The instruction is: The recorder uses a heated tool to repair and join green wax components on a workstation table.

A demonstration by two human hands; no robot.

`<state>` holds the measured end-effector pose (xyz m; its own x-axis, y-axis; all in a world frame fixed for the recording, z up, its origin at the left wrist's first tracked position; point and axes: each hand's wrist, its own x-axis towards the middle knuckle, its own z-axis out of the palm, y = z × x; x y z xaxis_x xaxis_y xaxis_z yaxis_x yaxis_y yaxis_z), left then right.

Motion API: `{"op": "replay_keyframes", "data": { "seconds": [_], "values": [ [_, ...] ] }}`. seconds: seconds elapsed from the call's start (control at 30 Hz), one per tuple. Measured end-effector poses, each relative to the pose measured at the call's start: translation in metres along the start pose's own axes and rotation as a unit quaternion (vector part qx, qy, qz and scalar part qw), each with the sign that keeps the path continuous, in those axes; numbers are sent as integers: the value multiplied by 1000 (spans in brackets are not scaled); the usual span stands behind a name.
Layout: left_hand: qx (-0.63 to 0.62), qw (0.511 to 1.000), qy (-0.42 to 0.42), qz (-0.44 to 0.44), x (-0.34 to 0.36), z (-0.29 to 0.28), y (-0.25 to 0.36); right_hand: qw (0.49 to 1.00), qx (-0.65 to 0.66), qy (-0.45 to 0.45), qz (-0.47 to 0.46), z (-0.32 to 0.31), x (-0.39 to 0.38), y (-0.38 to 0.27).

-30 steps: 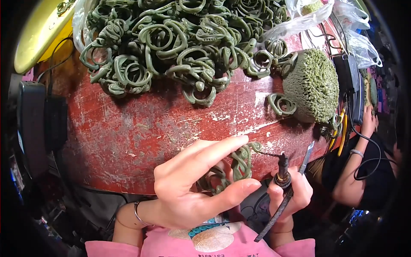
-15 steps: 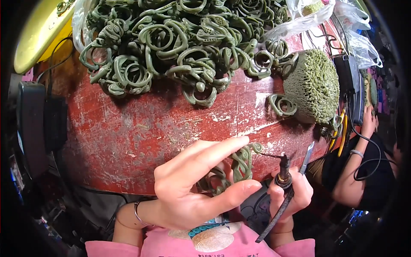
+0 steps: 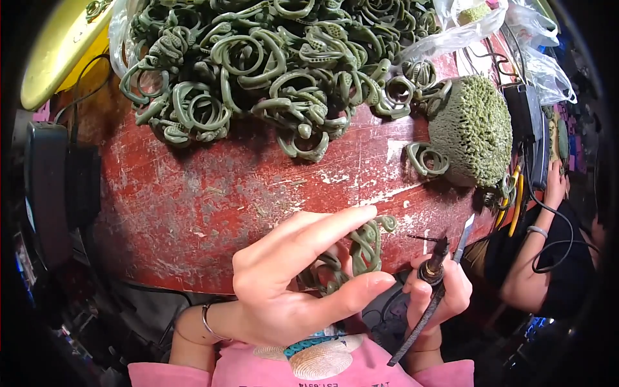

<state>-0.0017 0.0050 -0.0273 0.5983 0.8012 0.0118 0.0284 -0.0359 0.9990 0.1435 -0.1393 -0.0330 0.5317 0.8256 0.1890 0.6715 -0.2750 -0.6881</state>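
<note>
My left hand (image 3: pixel 280 264) holds a green wax ring piece (image 3: pixel 366 248) with curling, tentacle-like strands between thumb and fingers. Part of the piece is hidden behind the fingers. In my right hand (image 3: pixel 451 293) is a wax pen (image 3: pixel 433 267) with a dark body, a thin wire tip and a braided cord hanging below. The tip points left and stands a little apart from the wax piece. A slim metal blade (image 3: pixel 463 238) also sticks up out of the right hand, beside the pen.
A big heap of green wax rings (image 3: pixel 258 71) covers the far side of the worn red table (image 3: pixel 193 213). At right stand a rough green porous block (image 3: pixel 474 132) and a loose ring (image 3: pixel 427 158). Black boxes with cords flank the table. Another person's arm (image 3: pixel 538 251) shows at far right.
The pen has tilted and drawn back to the right, so its wire tip is farther from the wax piece. The left hand has hardly moved.
</note>
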Motion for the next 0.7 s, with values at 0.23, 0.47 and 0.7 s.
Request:
{"op": "replay_keyframes", "data": {
  "seconds": [0.23,0.47,0.7],
  "values": [
    [17,1000,0,17,3,-1,2,999,-22,-36,-9,-4,8,-6],
    [15,1000,-2,11,1,1,0,999,-20,-28,-34,-4,12,-7],
    [26,1000,-11,9,1,0,1,995,-49,-67,-51,-7,12,-5]
  ]
}}
